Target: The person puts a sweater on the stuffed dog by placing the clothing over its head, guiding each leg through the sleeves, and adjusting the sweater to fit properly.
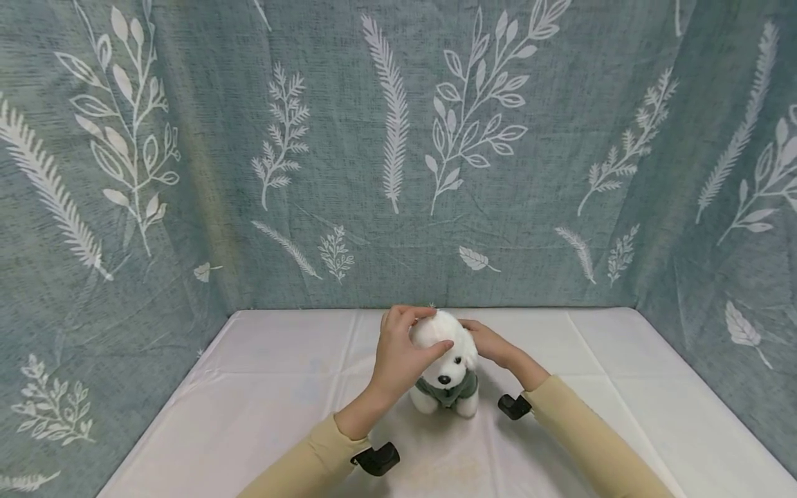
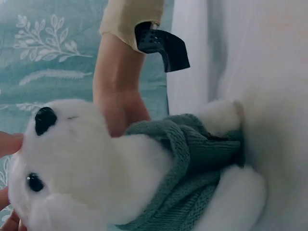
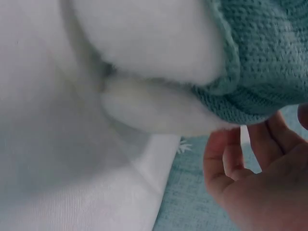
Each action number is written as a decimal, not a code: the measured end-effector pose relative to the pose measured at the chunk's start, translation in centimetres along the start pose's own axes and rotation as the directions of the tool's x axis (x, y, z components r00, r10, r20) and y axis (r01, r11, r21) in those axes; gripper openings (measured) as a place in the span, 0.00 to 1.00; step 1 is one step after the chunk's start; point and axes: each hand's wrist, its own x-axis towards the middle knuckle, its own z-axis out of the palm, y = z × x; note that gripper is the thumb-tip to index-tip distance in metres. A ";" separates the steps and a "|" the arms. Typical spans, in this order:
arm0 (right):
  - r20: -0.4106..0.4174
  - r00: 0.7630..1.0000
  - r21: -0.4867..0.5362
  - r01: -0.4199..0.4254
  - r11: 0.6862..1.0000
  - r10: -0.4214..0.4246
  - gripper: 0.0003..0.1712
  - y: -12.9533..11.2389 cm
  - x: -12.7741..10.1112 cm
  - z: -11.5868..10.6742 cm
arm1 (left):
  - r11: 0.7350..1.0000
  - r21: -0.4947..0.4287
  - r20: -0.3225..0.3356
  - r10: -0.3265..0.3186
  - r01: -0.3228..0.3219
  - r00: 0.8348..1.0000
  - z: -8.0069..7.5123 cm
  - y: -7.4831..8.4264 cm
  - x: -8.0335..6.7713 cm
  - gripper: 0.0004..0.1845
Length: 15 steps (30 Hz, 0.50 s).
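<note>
A white plush dog (image 1: 438, 346) in a green knitted sweater (image 1: 450, 395) sits upright on the white-covered table, its black nose turned toward me. My left hand (image 1: 398, 356) grips its head, with the thumb across the brow and the fingers over the top and side. Behind the dog's other side, my right hand (image 1: 492, 346) holds its back; part of that hand is hidden by the head. In the right wrist view the curled fingers of the right hand (image 3: 269, 178) touch the sweater. The left wrist view has the dog's face (image 2: 72, 163) close up, with fingertips at its edge.
Black wrist cameras (image 1: 376, 458) hang under both beige sleeves (image 1: 598, 443), just above the tabletop (image 1: 280, 387). Blue-green curtains (image 1: 349, 152) with white leaf prints enclose the table at the back and both sides.
</note>
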 end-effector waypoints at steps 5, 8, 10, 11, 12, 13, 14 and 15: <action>0.001 1.000 -0.026 -0.004 1.000 0.004 0.29 0.3 -0.1 -0.1 | 1.000 0.021 0.013 -0.022 0.022 1.000 0.1 -0.1 0.0 0.23; -0.031 0.998 -0.044 -0.049 0.998 0.048 0.28 0.3 -0.4 -0.2 | 0.998 0.024 0.032 -0.051 0.050 0.998 -0.2 -0.2 0.2 0.21; -0.069 0.995 -0.076 -0.081 0.994 0.076 0.27 0.3 -0.5 -0.3 | 0.998 0.025 0.041 -0.060 0.059 0.997 -0.6 -0.4 0.5 0.21; -0.085 0.993 -0.096 -0.092 0.991 0.084 0.27 0.3 -0.6 -0.4 | 0.998 0.024 0.043 -0.064 0.063 0.997 -0.8 -0.5 0.6 0.20; -0.101 0.990 -0.112 -0.105 0.988 0.094 0.27 0.3 -0.7 -0.4 | 0.998 0.022 0.047 -0.064 0.063 0.997 -1.0 -0.7 0.7 0.20; -0.116 0.989 -0.135 -0.112 0.984 0.097 0.26 0.3 -0.9 -0.5 | 0.998 0.020 0.049 -0.061 0.060 0.997 -1.2 -0.8 0.9 0.19; -0.129 0.987 -0.159 -0.115 0.981 0.095 0.26 0.3 -1.0 -0.6 | 0.998 0.016 0.052 -0.060 0.059 0.997 -1.5 -1.0 1.1 0.19; -0.137 0.987 -0.178 -0.113 0.977 0.089 0.26 0.3 -1.1 -0.6 | 0.998 0.010 0.058 -0.061 0.060 0.996 -1.8 -1.2 1.2 0.18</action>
